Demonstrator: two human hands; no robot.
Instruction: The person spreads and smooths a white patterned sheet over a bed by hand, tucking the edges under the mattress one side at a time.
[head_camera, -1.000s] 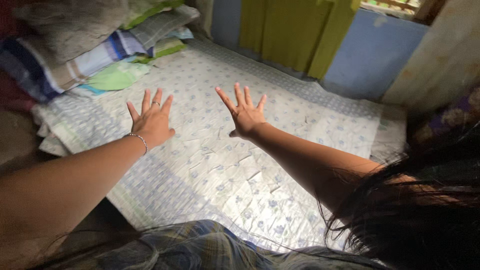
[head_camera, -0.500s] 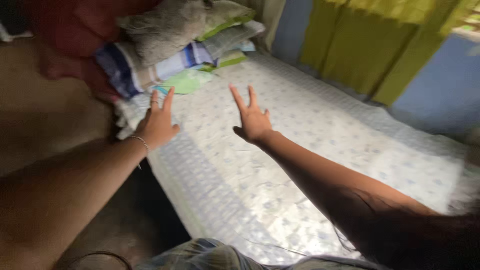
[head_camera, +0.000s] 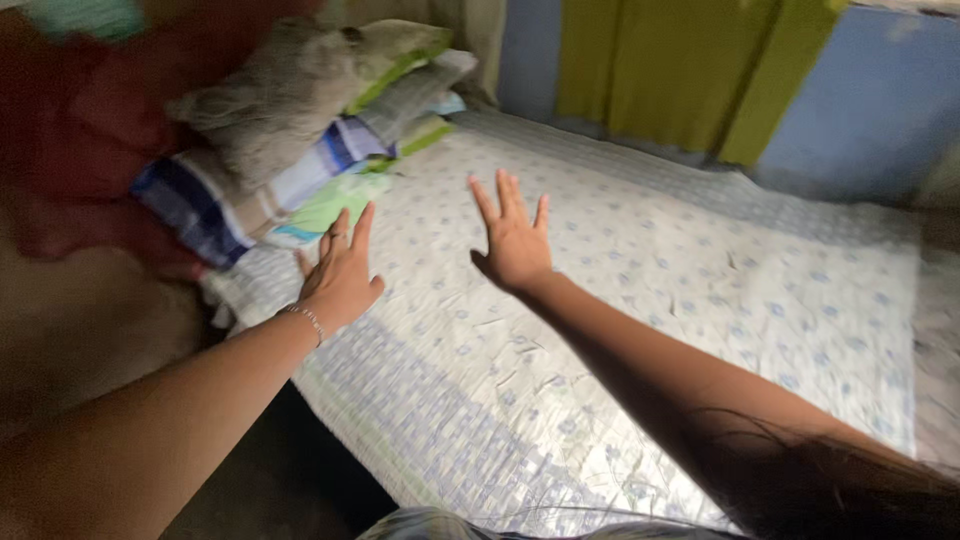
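Both my arms stretch out over a mattress covered by a white sheet with small blue flowers (head_camera: 640, 300). My left hand (head_camera: 340, 275), with a ring and a thin bracelet, hovers above the sheet's near-left corner, fingers extended, holding nothing. My right hand (head_camera: 515, 240) is held over the sheet's middle, fingers apart and empty. A pile of folded cloths and pillows (head_camera: 300, 150) lies just beyond my left hand at the head of the mattress.
A yellow-green curtain (head_camera: 680, 70) hangs against a blue wall (head_camera: 880, 110) behind the mattress. Dark red fabric (head_camera: 70, 150) sits left of the pile. A dark gap (head_camera: 290, 470) runs along the mattress's near-left edge. My hair shows at bottom right.
The view has swung between frames. Both hands stay open over the sheet, and the left hand now sits closer to the pile of cloths.
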